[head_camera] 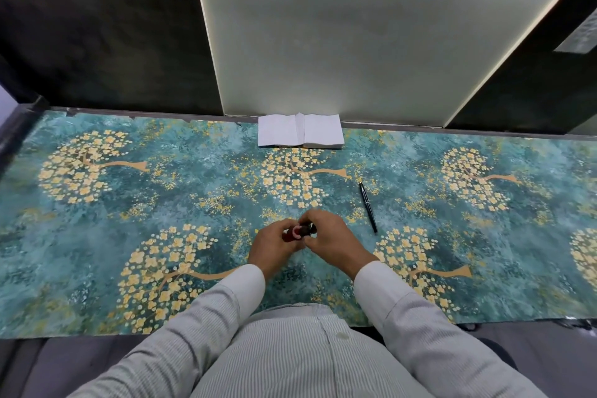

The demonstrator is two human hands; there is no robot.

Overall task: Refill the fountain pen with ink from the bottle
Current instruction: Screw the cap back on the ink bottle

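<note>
A small dark ink bottle (295,232) with a pinkish neck sits between my two hands near the table's middle front. My left hand (274,247) grips its body from the left. My right hand (326,237) curls over its top, fingers round the dark cap; most of the bottle is hidden by the fingers. A black fountain pen (368,207) lies capped on the table to the right of my hands, apart from them.
A stack of white tissues (300,135) lies at the table's far edge against a pale wall panel (339,42). The table (129,203) is covered with a teal cloth printed with yellow trees.
</note>
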